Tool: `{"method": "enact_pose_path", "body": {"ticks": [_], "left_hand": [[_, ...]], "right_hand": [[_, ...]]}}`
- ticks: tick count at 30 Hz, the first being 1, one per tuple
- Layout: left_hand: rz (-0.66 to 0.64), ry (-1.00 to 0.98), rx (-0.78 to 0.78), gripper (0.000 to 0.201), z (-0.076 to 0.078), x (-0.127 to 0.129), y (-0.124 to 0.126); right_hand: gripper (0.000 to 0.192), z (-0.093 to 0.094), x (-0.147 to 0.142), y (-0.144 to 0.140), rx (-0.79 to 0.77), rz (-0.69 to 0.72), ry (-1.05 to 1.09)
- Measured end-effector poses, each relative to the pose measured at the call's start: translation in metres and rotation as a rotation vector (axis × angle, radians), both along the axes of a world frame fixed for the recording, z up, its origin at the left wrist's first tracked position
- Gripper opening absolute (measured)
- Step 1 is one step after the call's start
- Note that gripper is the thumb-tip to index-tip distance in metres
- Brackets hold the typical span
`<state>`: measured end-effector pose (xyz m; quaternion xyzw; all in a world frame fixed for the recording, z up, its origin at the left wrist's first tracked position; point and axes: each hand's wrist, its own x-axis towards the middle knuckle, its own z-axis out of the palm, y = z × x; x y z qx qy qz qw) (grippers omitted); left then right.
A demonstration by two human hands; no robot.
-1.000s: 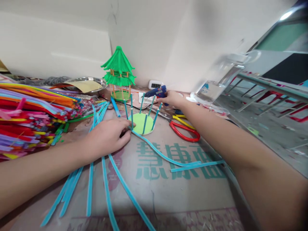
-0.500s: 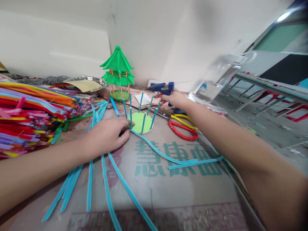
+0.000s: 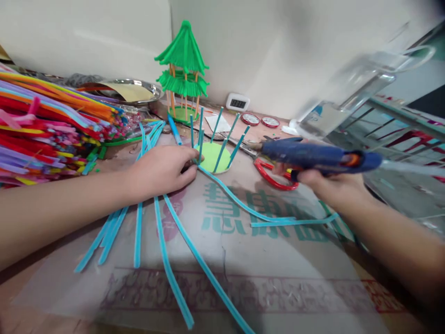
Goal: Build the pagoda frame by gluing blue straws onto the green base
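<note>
I have the right hand (image 3: 332, 188) closed around the handle of a blue glue gun (image 3: 306, 154), raised over the table (image 3: 21, 319) with its nozzle toward the light green disc (image 3: 209, 157). The gun is a little blurred in my feed. The disc lies flat in front of me, with several thin blue rods (image 3: 220, 155) standing on it, some slightly tilted. My left hand (image 3: 170, 169) rests palm down, fingers curled at the disc's left edge beside a rod; a long blue strip (image 3: 240, 202) runs off to the right from there, but I cannot tell whether the fingertips grip it. More blue strips (image 3: 138, 241) pass under that hand and wrist. Red-handled scissors (image 3: 278, 182) lie below the gun, and a green-roofed pagoda model (image 3: 186, 55) stands behind the disc
</note>
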<state>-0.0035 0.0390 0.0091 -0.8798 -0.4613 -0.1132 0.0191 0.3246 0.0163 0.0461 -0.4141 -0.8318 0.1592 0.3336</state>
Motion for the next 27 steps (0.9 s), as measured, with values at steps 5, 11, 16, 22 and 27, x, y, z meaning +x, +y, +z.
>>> {"method": "enact_pose_path", "body": {"ticks": [5,11,16,22,27], "left_hand": [[-0.009,0.012,0.033,0.024,-0.001,-0.001,0.0],[-0.003,0.035,0.032,0.028,-0.002,0.0,0.002],[-0.002,0.029,0.031,0.028,-0.001,-0.001,0.002],[0.001,-0.008,-0.005,0.026,-0.002,-0.002,0.003],[0.003,-0.011,-0.008,0.024,-0.003,-0.002,0.004]], "right_hand": [[0.035,-0.007,-0.02,-0.013,-0.068,0.068,-0.133],[0.034,-0.013,-0.021,-0.002,0.05,0.131,-0.315],[0.042,-0.018,-0.018,0.002,0.12,0.128,-0.396],[0.034,-0.024,-0.019,0.003,0.164,0.182,-0.37],[0.029,-0.025,-0.02,0.001,0.167,0.164,-0.401]]}}
